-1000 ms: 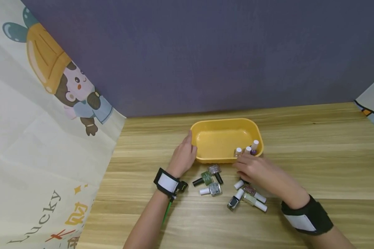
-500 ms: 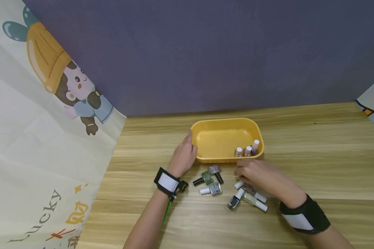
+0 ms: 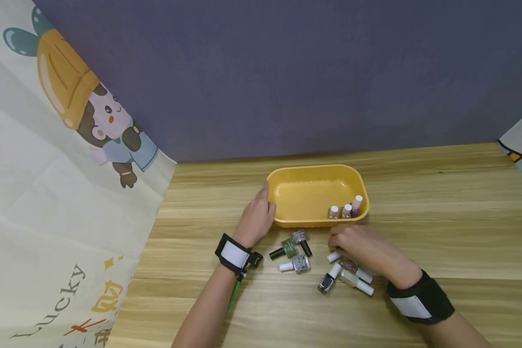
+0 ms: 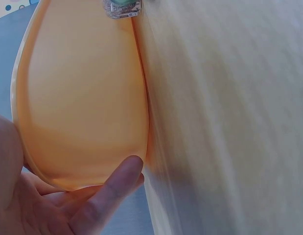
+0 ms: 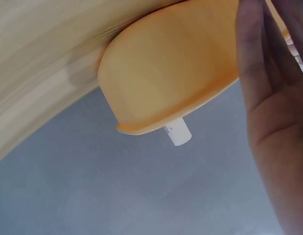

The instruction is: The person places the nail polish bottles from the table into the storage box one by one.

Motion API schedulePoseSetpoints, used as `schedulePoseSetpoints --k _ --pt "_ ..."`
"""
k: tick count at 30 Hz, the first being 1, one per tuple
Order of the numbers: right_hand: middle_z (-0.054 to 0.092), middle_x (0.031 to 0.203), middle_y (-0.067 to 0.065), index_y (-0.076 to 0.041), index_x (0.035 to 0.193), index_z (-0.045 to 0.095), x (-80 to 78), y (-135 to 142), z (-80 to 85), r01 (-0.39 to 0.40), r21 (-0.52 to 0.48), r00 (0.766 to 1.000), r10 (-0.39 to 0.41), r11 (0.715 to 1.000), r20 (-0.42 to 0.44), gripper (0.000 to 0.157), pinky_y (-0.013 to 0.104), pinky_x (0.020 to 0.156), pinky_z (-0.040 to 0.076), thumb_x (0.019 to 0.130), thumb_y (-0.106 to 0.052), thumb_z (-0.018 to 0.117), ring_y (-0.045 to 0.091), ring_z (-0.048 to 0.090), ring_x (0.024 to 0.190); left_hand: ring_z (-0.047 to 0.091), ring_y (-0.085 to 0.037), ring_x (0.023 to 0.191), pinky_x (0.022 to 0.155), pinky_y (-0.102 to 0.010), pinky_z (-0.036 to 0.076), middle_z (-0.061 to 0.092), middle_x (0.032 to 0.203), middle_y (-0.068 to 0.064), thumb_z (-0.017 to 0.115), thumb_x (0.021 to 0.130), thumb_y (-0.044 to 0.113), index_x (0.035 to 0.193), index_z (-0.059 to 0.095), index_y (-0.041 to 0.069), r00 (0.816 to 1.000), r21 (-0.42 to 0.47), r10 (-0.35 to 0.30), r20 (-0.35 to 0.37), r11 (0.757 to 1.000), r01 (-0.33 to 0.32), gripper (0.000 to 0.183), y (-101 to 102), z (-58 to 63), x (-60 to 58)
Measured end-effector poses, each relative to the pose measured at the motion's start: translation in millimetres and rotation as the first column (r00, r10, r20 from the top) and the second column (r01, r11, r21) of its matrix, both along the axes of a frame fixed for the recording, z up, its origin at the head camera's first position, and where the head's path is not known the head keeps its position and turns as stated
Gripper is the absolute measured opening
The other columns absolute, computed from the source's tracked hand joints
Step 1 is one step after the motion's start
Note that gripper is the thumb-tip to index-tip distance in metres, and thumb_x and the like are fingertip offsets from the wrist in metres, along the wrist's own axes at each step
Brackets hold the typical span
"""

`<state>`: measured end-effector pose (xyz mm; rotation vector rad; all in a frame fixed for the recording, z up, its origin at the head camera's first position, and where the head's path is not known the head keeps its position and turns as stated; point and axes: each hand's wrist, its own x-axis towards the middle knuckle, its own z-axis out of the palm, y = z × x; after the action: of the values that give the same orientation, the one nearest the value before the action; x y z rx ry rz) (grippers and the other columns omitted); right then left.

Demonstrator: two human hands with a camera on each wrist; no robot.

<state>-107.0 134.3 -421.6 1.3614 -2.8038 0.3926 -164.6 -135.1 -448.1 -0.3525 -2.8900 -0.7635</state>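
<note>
My left hand [image 3: 256, 217] grips the left end of a yellow tray [image 3: 317, 223], its thumb at the near corner in the left wrist view. Three nail polish bottles with white caps stand in the tray's right front corner, among them a purple bottle [image 3: 355, 207]. My right hand [image 3: 356, 241] is at the outside of the tray's front wall, its fingers fairly straight in the right wrist view [image 5: 273, 98], with the fingertips cut off there. A white cap [image 3: 334, 256] sticks out beneath this hand; the rest of that bottle is hidden.
Left of the right hand lie a green bottle [image 3: 289, 248], a glittery black-capped bottle [image 3: 299, 236] and a speckled bottle [image 3: 301, 264]. Closer to me are a dark bottle [image 3: 326, 283], a pale green bottle [image 3: 349, 278] and a reddish glitter bottle [image 3: 348, 264]. A dark wall [image 3: 313, 82] rises behind.
My right hand has drawn back slightly from over the tray's front rim, uncovering the bottles inside. The left hand stays on the tray, and the loose bottles lie as before.
</note>
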Motion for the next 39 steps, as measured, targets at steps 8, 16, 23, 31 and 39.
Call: schedulePoseSetpoints --k 8,16,23,31,39 --pt "0.041 0.070 -0.015 -0.024 0.067 0.056 -0.2 0.0 -1.4 -0.004 -0.003 0.999 0.004 1.000 0.039 0.019 0.019 0.053 0.036 0.078 -0.012 0.065 -0.001 0.038 0.061 0.052 -0.016 0.076 0.074 -0.029 0.044 0.036 0.144 -0.011 0.035 0.094 0.022 0.147 0.013 0.005 1.000 0.006 0.004 0.002 1.000 -0.004 0.060 0.2 -0.3 -0.5" --pt "0.044 0.071 -0.014 -0.024 0.066 0.056 -0.5 -0.8 -6.7 0.013 0.011 0.997 -0.014 1.000 0.075 0.018 0.021 0.053 0.038 0.076 -0.013 0.067 0.000 0.039 0.061 0.053 -0.016 0.078 0.075 -0.029 0.044 0.036 0.144 -0.010 0.037 0.093 0.022 0.147 0.013 0.007 1.000 0.003 0.016 0.005 1.000 -0.016 0.061 0.9 1.3 -0.1" --pt "0.043 0.069 -0.015 -0.024 0.065 0.056 -1.2 -2.3 -10.3 0.017 0.017 0.997 -0.018 1.000 0.080 0.018 0.021 0.052 0.036 0.076 -0.016 0.068 0.001 0.038 0.059 0.053 -0.017 0.081 0.077 -0.030 0.044 0.036 0.145 -0.010 0.036 0.094 0.023 0.147 0.012 0.007 1.000 -0.004 0.008 0.014 1.000 -0.008 0.061 0.5 1.7 -0.3" --pt "0.043 0.071 -0.014 -0.022 0.067 0.057 -2.0 -2.0 -8.9 -0.014 0.028 1.000 0.014 1.000 -0.019 0.013 0.022 0.056 0.037 0.076 -0.015 0.066 0.004 0.040 0.067 0.052 -0.016 0.077 0.074 -0.030 0.045 0.037 0.144 -0.011 0.036 0.094 0.022 0.147 0.014 0.005 1.000 0.002 0.004 0.007 1.000 -0.004 0.060 0.2 1.2 1.5" --pt "0.050 0.075 -0.014 -0.021 0.073 0.059 -2.3 -2.0 -4.6 -0.029 0.008 0.998 0.029 1.000 -0.053 0.010 0.023 0.060 0.041 0.079 -0.016 0.064 0.006 0.046 0.073 0.049 -0.015 0.062 0.067 -0.028 0.043 0.037 0.144 -0.011 0.036 0.093 0.021 0.147 0.012 0.007 1.000 0.006 0.008 0.003 1.000 -0.008 0.061 0.7 1.5 0.3"
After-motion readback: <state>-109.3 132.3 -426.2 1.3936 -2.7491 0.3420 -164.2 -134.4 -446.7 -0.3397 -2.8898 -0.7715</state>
